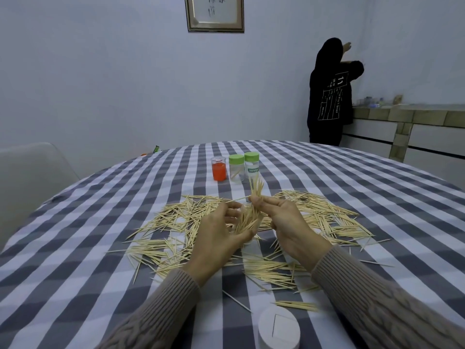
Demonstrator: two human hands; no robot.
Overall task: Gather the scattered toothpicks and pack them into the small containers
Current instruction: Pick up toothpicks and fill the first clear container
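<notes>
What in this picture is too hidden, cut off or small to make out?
Head view only:
- Bundle of toothpicks: its middle is covered by the left hand and right hand; the count is unreadable.
- Green-lidded jars: how full they are is too small to tell.
- White lid: cut off by the bottom edge.
- Framed picture: top cut off, writing illegible.
- Items on the far counter: too small to identify.

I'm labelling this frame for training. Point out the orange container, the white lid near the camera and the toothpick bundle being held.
orange container (219, 172): head view, orange body.
white lid (278, 328): head view, top face.
toothpick bundle (247, 219): head view, mid-bundle.
</notes>
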